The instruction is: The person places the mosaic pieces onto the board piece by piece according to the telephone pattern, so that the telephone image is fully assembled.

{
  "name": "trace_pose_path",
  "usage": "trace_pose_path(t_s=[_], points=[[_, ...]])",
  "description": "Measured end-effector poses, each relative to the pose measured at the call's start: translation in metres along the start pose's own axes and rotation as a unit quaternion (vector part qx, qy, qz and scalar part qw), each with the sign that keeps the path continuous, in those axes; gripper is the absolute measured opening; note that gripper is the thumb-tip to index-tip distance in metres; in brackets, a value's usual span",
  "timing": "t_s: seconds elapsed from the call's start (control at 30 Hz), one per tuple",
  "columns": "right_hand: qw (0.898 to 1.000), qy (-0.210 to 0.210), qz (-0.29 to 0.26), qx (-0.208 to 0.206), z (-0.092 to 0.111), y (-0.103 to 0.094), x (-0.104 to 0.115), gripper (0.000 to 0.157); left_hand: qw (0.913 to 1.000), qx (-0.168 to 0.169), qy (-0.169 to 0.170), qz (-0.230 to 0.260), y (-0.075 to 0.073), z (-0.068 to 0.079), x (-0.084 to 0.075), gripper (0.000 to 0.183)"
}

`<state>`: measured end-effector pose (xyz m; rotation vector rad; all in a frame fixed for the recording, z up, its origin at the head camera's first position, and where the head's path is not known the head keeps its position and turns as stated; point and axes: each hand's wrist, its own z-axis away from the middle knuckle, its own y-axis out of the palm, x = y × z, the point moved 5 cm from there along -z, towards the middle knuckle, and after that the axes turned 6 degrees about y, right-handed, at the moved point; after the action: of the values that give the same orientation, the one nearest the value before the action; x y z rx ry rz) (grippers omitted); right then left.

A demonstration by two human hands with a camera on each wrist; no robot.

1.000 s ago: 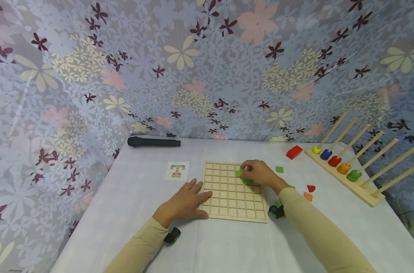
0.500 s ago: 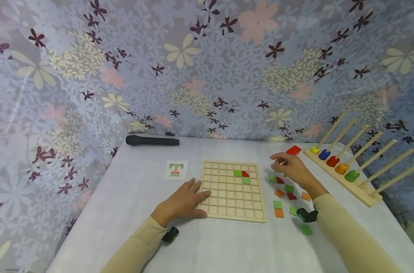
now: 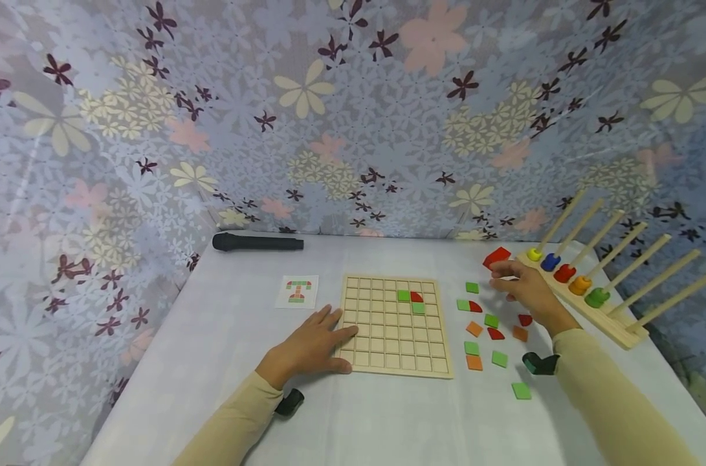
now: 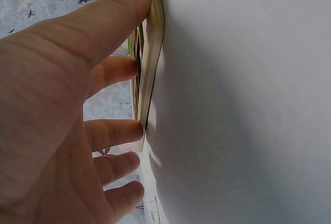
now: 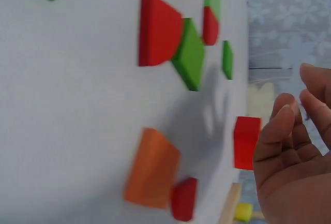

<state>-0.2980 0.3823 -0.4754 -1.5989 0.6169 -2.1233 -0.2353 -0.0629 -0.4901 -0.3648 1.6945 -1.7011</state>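
Note:
A wooden grid board (image 3: 387, 330) lies on the white table. Along its left edge rests my left hand (image 3: 308, 346), fingers spread; in the left wrist view its thumb (image 4: 114, 17) and fingertips touch the board's side. Near the board's upper right, a green square tile (image 3: 404, 296), a red quarter-circle tile (image 3: 416, 297) and another green tile (image 3: 419, 309) sit in cells. My right hand (image 3: 530, 294) hovers over loose tiles right of the board, fingers loosely bent, nothing visible between them. Below it lie a red quarter-circle tile (image 3: 525, 320) and an orange tile (image 5: 152, 169).
A card (image 3: 297, 292) with a red, green and orange pattern lies left of the board. Several more green, red and orange tiles are scattered to its right. Behind stand a red block (image 3: 494, 259) and a peg rack (image 3: 620, 330) with coloured rings. A black microphone (image 3: 258, 242) lies at the back.
My right hand has left the board's upper right cells and moved right, over the loose tiles near the red block. The red tile on the board now shows. My left hand has stayed put.

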Motion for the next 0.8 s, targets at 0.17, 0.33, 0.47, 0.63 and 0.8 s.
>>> trace_pose_path(t_s=[0.17, 0.33, 0.47, 0.63, 0.8], points=[[0.999, 0.024, 0.026, 0.031, -0.014, 0.014, -0.011, 0.059, 1.0000, -0.005, 0.004, 0.002, 0.000, 0.000, 0.000, 0.078], [0.996, 0.030, 0.065, 0.050, -0.023, 0.027, -0.011, 0.060, 1.0000, -0.007, 0.003, 0.000, 0.000, 0.001, -0.001, 0.078], [0.993, 0.027, 0.096, 0.060, -0.027, 0.032, -0.009, 0.060, 1.0000, -0.006, 0.001, 0.004, -0.001, 0.001, -0.001, 0.077], [0.989, 0.014, 0.132, 0.065, -0.032, 0.033, -0.008, 0.055, 0.9998, -0.002, -0.004, 0.019, -0.003, 0.002, -0.002, 0.076], [0.987, 0.022, 0.146, 0.067, -0.036, 0.033, -0.009, 0.049, 1.0000, -0.003, 0.000, 0.004, -0.003, 0.001, -0.002, 0.077]])
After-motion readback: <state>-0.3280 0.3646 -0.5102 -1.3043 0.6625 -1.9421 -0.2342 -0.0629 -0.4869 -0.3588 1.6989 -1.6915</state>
